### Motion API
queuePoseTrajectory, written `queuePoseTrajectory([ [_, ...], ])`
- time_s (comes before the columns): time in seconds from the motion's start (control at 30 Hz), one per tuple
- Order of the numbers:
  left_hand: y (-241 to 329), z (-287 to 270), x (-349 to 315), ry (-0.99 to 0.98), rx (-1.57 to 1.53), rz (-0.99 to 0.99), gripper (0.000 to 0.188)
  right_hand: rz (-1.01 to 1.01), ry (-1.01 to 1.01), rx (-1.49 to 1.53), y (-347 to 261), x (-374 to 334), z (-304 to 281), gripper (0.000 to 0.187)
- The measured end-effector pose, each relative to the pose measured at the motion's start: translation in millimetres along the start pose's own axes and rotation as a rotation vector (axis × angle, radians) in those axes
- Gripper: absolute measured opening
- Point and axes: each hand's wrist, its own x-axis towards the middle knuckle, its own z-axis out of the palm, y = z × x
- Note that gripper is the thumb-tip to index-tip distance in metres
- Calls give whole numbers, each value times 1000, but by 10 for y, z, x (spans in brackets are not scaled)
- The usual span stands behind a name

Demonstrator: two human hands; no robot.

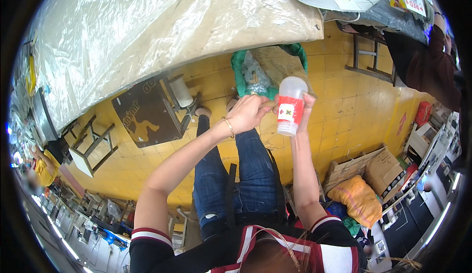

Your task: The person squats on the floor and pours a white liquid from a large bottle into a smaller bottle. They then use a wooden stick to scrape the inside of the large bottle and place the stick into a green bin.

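— Yellow floor tiles fill the room under a big table wrapped in clear plastic sheet. What else is large?

— Cardboard boxes on the right, with an orange sack beside them, and a green bag below the table edge.

— And the bottle?

— A white plastic bottle with a red label is upright above the person's jeans, in front of the green bag.

— Who holds it?

— The right hand is wrapped around its right side, fingers curled shut on it. The left hand, with a bracelet, is closed just left of the bottle; I cannot tell what it pinches.
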Motion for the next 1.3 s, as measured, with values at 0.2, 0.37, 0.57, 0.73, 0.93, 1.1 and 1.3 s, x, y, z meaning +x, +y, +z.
queuePoseTrajectory([
  [0.2,-48,25,64,267,127,80,14,-101,-110,76,-86,32,37,66],
  [0.37,-17,57,-1,274,100,24,12,-146,-239,142,-318,-62,71,69],
  [0.57,255,101,-10,321,-122,92,14,-164,-75,-245,-255,-162,221,71],
  [0.73,365,18,20,404,-273,118,23,-268,144,-196,-321,-113,307,73],
  [0.93,297,-114,36,213,-326,106,23,-210,196,-76,-356,-45,310,66],
  [1.1,268,-145,55,245,-379,45,23,70,115,139,-429,-11,283,58],
  [1.3,281,-204,-145,564,-213,170,18,-53,351,88,-456,-19,444,54],
])
